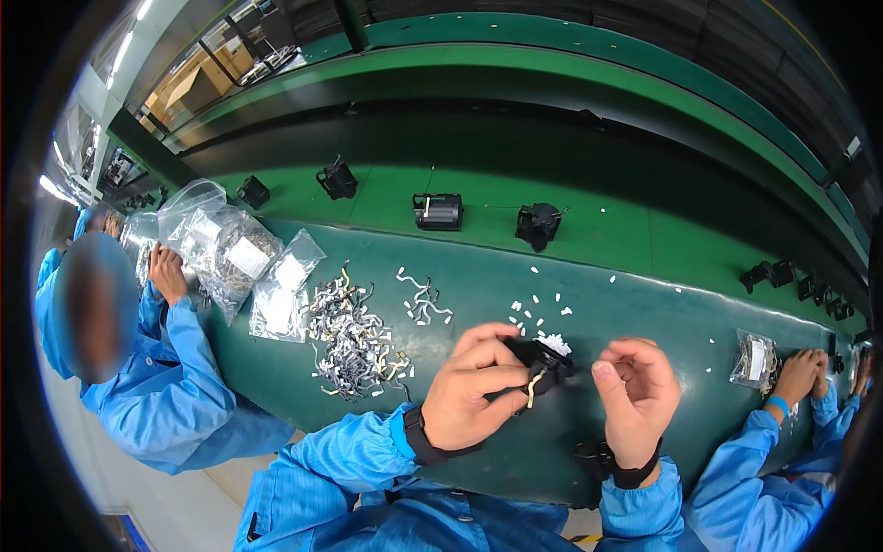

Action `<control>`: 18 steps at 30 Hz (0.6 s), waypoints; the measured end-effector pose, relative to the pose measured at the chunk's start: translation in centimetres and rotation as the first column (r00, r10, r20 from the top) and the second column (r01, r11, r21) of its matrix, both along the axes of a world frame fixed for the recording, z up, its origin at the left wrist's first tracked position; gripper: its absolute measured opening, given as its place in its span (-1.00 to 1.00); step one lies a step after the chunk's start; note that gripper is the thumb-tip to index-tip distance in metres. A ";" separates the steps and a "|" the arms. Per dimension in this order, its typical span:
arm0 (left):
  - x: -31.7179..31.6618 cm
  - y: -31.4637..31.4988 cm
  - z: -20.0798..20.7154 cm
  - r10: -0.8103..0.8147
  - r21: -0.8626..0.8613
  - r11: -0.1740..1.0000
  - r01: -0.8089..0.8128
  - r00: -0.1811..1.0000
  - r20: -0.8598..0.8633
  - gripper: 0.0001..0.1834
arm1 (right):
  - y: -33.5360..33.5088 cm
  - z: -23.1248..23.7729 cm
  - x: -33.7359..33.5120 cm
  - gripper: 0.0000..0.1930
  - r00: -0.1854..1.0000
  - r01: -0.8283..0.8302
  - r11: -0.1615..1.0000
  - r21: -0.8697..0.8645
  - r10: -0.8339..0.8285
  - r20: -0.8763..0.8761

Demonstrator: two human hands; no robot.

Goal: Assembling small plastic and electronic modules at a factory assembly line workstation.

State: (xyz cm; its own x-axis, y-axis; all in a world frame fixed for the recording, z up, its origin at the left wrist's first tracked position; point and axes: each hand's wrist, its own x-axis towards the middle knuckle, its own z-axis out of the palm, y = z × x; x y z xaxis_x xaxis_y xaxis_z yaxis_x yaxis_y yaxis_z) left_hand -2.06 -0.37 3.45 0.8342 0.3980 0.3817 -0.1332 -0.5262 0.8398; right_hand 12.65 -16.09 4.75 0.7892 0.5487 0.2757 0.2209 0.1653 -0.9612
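My left hand (474, 391) grips a black plastic part (550, 368) over the middle of the green table. A short cable with a pale yellow end (533, 390) hangs from that part. Just to its right, my right hand (641, 396) is raised with curled fingers, thumb apart, and nothing visible between them. Beyond the black part lies a small heap of white pieces (555, 344), with several more scattered around. To the left spreads a pile of short grey and black cables (349, 345). A smaller cluster of cables (424, 300) sits beside it.
Clear bags of parts (225, 253) stand at the left, near a co-worker in blue (175, 386). Black box-shaped units (437, 212) rest on the green conveyor (607, 241) beyond the table. Another black object (593, 453) lies by my right wrist. Co-workers' hands (802, 375) are at the right.
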 end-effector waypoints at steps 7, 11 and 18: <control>-0.7 -0.3 1.0 0.190 0.328 0.920 -0.214 0.976 0.104 -0.67 | 0.1 0.1 -2.4 -0.83 0.669 -0.458 0.871 0.176 0.468 -0.577; -0.8 -0.6 1.2 0.258 0.457 0.845 -0.277 0.960 0.106 -0.69 | -0.1 -0.2 -1.7 -0.82 0.565 -0.510 0.842 0.173 0.480 -0.671; -0.5 -1.4 1.3 0.288 0.537 0.787 -0.304 0.951 0.116 -0.73 | -0.5 1.2 0.2 -0.85 0.462 -0.615 0.784 0.082 0.442 -0.769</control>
State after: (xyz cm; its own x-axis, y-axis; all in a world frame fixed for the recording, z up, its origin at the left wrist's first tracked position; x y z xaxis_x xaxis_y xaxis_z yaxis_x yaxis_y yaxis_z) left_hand -2.52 -1.74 4.71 0.6964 0.3451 0.6292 0.0864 -0.9107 0.4038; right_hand 12.84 -16.57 5.91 0.2031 0.8993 -0.3874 -0.6140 -0.1912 -0.7658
